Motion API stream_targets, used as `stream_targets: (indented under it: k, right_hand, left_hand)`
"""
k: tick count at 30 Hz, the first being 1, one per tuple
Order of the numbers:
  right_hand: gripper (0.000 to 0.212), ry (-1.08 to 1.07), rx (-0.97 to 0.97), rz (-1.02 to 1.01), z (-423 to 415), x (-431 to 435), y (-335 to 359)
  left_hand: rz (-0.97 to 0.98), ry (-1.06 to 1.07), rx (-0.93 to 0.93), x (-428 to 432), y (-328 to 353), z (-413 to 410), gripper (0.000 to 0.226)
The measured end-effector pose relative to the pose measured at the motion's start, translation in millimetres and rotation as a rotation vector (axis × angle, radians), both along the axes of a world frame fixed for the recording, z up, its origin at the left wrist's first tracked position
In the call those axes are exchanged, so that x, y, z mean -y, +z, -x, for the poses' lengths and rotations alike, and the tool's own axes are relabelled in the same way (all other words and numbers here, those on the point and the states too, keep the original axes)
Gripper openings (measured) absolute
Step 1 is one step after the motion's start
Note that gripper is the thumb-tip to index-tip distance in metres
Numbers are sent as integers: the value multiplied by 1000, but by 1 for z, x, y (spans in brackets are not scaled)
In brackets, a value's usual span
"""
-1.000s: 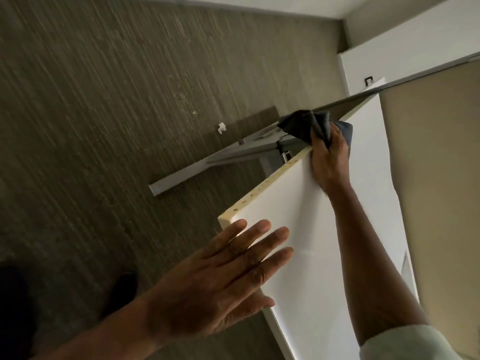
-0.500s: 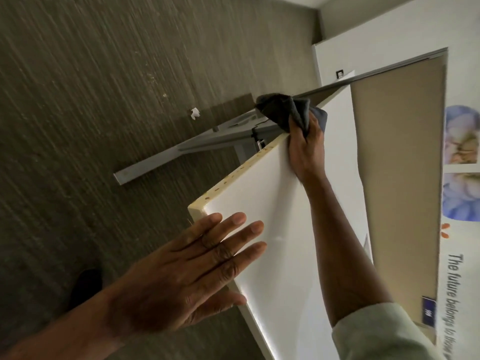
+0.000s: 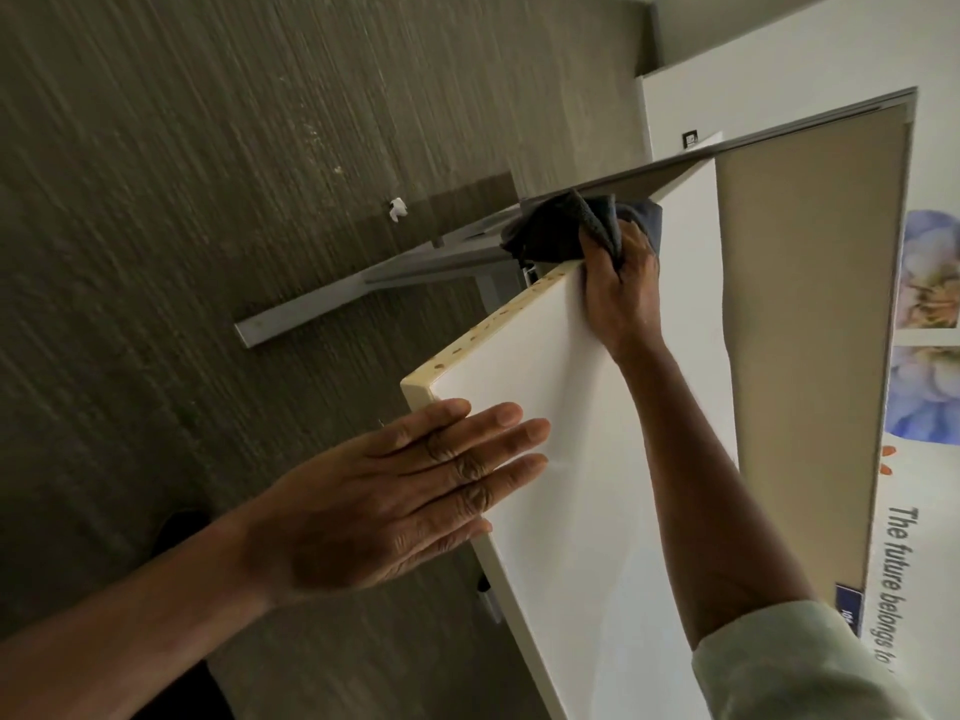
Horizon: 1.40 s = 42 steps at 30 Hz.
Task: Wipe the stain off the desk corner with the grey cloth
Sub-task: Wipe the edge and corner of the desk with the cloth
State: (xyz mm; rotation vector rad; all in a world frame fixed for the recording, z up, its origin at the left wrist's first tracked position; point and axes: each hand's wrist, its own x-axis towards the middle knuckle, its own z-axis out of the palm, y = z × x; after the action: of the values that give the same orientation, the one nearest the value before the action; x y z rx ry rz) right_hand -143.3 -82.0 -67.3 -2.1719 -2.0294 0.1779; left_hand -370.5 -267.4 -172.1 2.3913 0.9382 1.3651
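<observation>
Half a second on, the right hand (image 3: 621,283) had pushed the grey cloth (image 3: 566,228) farther along the white desk (image 3: 597,511) to its far corner, tight under the grey edge of the partition (image 3: 810,324); the left hand (image 3: 395,496) had stayed flat near the desk's near corner, its fingers sitting a little farther onto the top.

The cloth lay bunched at the far corner, partly on the desk and partly spilling over the pale drilled edge (image 3: 483,330). The right hand's fingers were clenched on it, a fold of fabric standing up above the knuckles and the fingertips hidden beneath. The left hand was released, fingers (image 3: 498,433) straight and together, palm pressed to the desk with the heel overhanging the edge. No stain could be made out; the corner itself was covered by the cloth and hand.

Below the desk ran its grey metal foot (image 3: 311,314) on striped brown carpet (image 3: 208,200), where a small white scrap (image 3: 398,207) lay. A pale green sleeve (image 3: 779,667) covered the right upper arm. Behind the partition hung a poster (image 3: 930,387) with blue flowers and the words "The future belongs to".
</observation>
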Motion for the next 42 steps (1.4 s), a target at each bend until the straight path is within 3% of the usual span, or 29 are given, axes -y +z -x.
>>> stream_targets:
  k: [14, 24, 31, 42]
  right_hand:
    - [18, 125, -138, 43, 40, 46, 1]
    - [23, 245, -216, 58, 73, 82, 1]
    - [30, 342, -362, 180, 91, 103, 6]
    - [40, 483, -465, 242, 108, 119, 5]
  left_hand:
    - [8, 25, 37, 4, 0, -4, 58]
    - [61, 4, 106, 9, -1, -7, 67]
    - [94, 13, 178, 15, -5, -14, 71]
    - [96, 145, 253, 25, -4, -18, 89]
